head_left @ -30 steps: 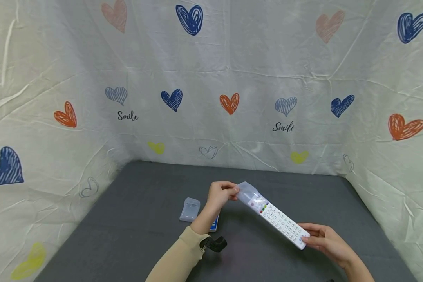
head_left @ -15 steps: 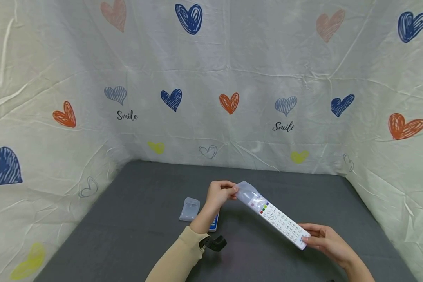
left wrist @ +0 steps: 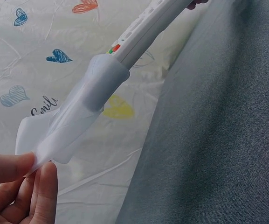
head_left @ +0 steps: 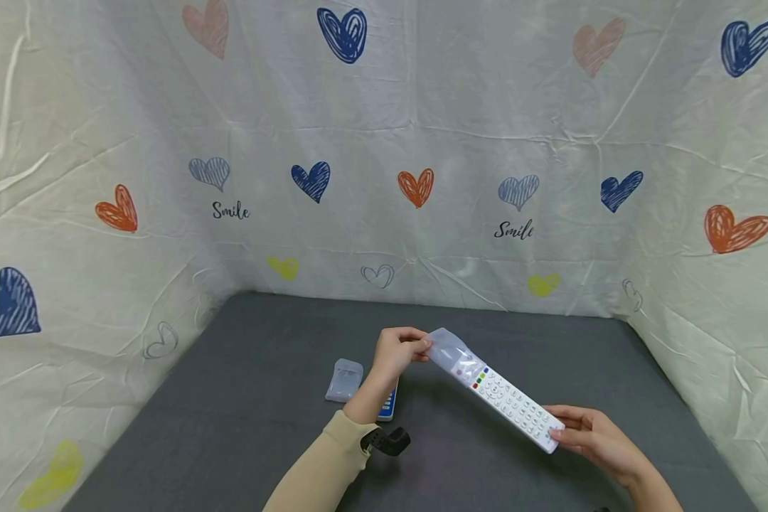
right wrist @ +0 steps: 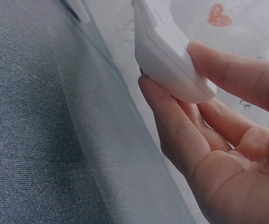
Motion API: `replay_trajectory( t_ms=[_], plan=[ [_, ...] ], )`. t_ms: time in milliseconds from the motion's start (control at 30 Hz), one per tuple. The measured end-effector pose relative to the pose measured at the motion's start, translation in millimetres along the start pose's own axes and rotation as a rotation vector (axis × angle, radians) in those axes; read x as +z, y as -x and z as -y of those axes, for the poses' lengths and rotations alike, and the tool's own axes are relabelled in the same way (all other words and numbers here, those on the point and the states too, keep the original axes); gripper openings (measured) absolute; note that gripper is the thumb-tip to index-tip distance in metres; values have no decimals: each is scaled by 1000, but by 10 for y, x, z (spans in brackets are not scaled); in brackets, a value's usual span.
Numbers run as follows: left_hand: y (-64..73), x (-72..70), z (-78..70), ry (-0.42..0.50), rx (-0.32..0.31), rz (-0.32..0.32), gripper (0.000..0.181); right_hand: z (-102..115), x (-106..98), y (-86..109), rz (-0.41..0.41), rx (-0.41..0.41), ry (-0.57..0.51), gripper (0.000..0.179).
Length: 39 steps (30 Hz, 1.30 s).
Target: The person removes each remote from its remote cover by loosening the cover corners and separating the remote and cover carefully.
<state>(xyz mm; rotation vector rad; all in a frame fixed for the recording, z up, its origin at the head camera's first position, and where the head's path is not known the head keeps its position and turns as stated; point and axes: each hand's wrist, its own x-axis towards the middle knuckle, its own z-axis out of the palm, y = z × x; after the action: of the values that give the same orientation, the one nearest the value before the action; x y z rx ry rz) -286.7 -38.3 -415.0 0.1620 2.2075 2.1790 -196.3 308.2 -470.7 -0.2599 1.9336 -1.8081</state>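
A white remote control (head_left: 518, 409) slants above the dark table, its far-left end inside a translucent sleeve cover (head_left: 451, 352). The cover reaches just short of the red, green, yellow and blue buttons. My left hand (head_left: 400, 353) pinches the loose end of the cover between thumb and fingers. In the left wrist view, the cover (left wrist: 73, 107) runs past the remote's tip and narrows toward the pinch. My right hand (head_left: 595, 441) holds the remote's near-right end, thumb on top and fingers beneath. The right wrist view has that white end (right wrist: 171, 65) close up.
On the grey tabletop (head_left: 281, 441), left of my left forearm, lies a folded translucent cover (head_left: 345, 380). A blue-and-white keypad device (head_left: 388, 407) is partly hidden behind that forearm. White cloth walls (head_left: 416, 242) printed with hearts stand around the table.
Almost nothing differs: both hands keep their hold on the cover and the remote, with only a very slight shift in position.
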Motion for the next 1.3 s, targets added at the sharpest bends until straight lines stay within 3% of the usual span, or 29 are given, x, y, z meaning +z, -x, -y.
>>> replay_trajectory(
  t_ms=[333, 667, 767, 867, 1000, 1100, 1300],
  plan=[
    [15, -12, -24, -11, -14, -4, 15, -8, -16, 1, 9, -1, 3, 48],
    [-162, -30, 235, -13, -13, -23, 15, 2, -15, 11, -3, 5, 6, 48],
    [-152, -39, 232, -13, -23, -23, 15, -3, -13, 12, -5, 9, 7, 48],
    [-73, -39, 129, -25, -29, -21, 16, -13, -11, 10, -5, 9, 7, 48],
    [-70, -42, 153, -34, -13, -35, 15, -11, -9, 12, -3, 10, 4, 49],
    [-139, -48, 262, -28, -3, -47, 15, -2, -9, 15, -5, 14, 3, 51],
    [-150, -49, 264, -28, 2, -51, 16, -3, -11, 16, -5, 12, 2, 50]
  ],
)
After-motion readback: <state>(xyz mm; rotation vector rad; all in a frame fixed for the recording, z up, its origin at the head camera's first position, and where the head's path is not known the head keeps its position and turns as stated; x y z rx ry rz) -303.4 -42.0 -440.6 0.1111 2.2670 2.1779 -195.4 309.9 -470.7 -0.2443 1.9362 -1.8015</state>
